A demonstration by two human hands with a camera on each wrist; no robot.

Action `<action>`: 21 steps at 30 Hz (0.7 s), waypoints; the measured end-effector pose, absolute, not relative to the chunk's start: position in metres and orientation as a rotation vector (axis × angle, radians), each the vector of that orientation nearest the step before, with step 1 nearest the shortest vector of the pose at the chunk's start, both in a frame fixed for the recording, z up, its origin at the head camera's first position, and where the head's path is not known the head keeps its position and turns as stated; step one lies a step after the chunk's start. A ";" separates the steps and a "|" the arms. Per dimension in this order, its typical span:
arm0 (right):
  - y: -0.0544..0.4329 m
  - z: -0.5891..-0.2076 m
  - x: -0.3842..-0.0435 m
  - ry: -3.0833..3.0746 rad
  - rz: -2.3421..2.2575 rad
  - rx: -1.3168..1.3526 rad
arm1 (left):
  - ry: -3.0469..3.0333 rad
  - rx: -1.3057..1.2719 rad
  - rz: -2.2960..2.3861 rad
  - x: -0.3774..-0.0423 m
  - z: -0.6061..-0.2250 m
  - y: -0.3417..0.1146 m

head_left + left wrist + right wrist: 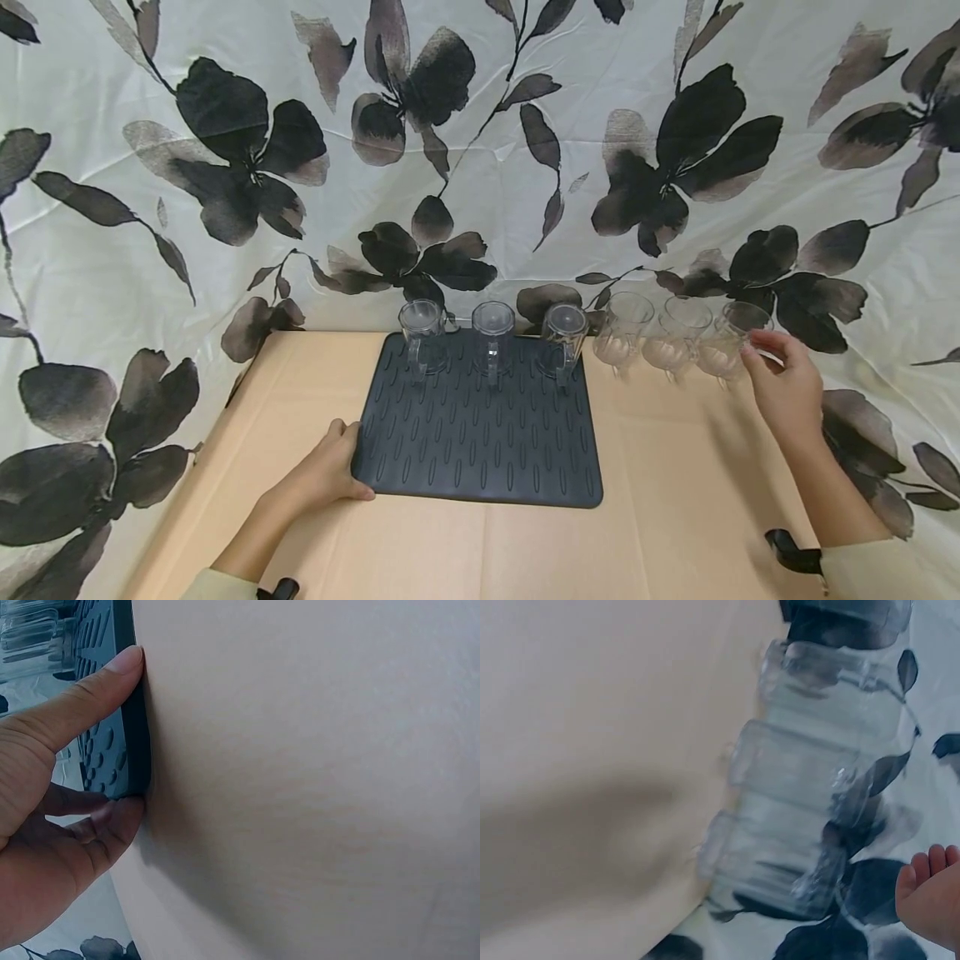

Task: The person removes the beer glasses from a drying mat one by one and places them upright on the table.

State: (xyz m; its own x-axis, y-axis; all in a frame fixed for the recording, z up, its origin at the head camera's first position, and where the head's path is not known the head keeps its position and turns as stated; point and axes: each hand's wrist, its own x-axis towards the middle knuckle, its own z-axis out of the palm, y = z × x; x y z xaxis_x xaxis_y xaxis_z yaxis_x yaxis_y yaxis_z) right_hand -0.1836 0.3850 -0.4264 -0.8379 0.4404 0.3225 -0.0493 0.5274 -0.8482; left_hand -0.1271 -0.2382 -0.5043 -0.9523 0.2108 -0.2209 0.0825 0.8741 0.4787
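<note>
A dark grey ridged drying mat (480, 442) lies on the table. My left hand (324, 473) holds its front left corner, thumb at the front edge and fingers along the left side; the left wrist view shows the thumb (105, 682) on that edge. Three clear glass mugs (492, 342) stand in a row along the mat's back, handles facing me. Right of the mat, three more glass mugs (670, 342) stand close together. My right hand (787, 387) is beside the rightmost mug (772, 866), fingertips overlapping its rim in the head view but apart from it in the right wrist view.
The table (420, 550) has a pale wood-coloured surface. Behind and around it hangs a white cloth (540, 208) with dark flowers, close behind the mugs. Black straps (795, 554) show at the wrists.
</note>
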 end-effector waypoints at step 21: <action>0.306 -0.427 -0.189 -2.483 1.334 0.280 | 2.767 0.220 0.691 -0.127 -0.506 -0.241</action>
State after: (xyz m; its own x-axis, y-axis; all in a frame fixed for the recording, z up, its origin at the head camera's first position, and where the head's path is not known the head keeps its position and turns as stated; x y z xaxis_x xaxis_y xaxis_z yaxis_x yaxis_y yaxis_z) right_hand -0.1886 0.3064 -0.4271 -0.9334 -0.0259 0.3578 -0.3126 0.5480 -0.7759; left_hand -0.1273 -0.2406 -0.5055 -0.9492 0.2129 -0.2316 0.0791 0.8741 0.4792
